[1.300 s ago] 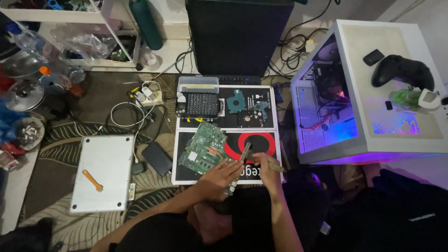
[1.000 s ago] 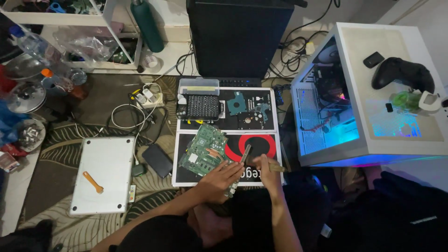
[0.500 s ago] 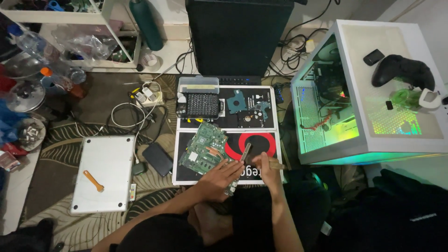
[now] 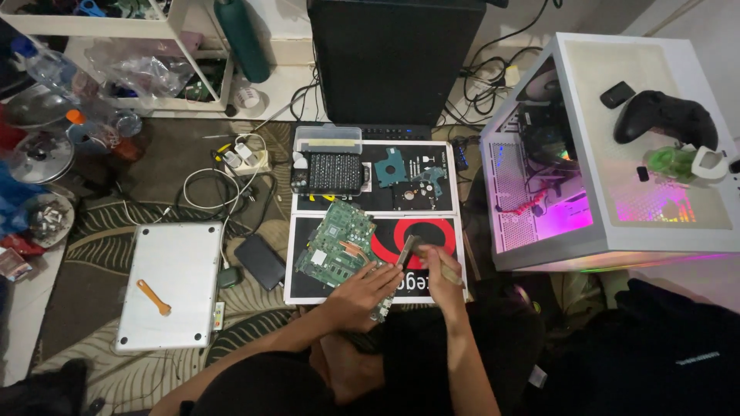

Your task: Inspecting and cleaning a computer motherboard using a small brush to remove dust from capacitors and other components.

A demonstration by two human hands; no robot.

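Right, looking straight down from my head: my left hand is pressed flat, fingers spread, on the near edge of the green circuit board, pinning it down rather than gripping it. That board lies tilted on the black, white and red mat, right in the middle of my view. My right hand is closed round a slim stick-like part, dark and narrow, held at a slant just at the board's 3 o'clock edge; whether its tip touches the board I cannot tell.

At 12 o'clock from the board there's a second mat with a black finned block and two small blue-green boards beside it, and beyond them the big black computer tower standing upright. Out at 3 o'clock sits the white glass-sided computer case, glowing pink and purple inside. On its top lies a black game controller, with a small green thing and a white ring just next to it.

Over at 9 o'clock, a silver laptop lies closed and upside down on the patterned rug, an orange pry tool resting on it. Between laptop and mat lies a dark flat slab. At 11 o'clock a white power strip sits in a tangle of cables, and a dark green bottle stands by the shelf leg.
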